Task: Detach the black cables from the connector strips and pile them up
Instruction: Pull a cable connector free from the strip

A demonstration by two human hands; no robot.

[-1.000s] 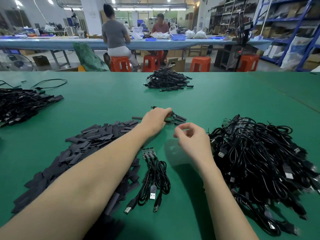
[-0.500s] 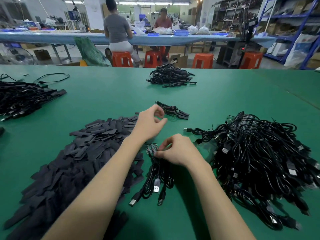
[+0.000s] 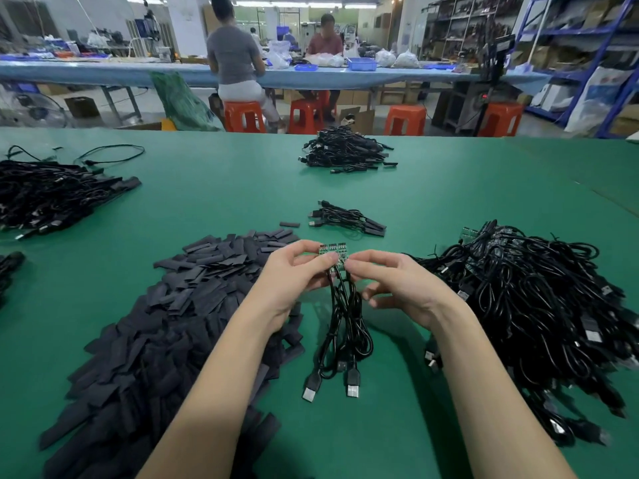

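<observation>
- The counter [image 3: 449,188] is covered in plain green
- The cables [image 3: 345,326] are black, with silver-tipped plugs [image 3: 352,385]
- The connector strip [image 3: 333,250] is green, dotted with small pale marks
- The flat pieces [image 3: 179,305] heaped at the left are seen in dark grey to black
- The large tangled pile [image 3: 539,305] at the right is black, flecked with white labels
- The stools [image 3: 243,115] beyond are orange-red
- The far bench [image 3: 103,72] is covered in light blue
- The shelving frames [image 3: 601,57] are painted blue
</observation>
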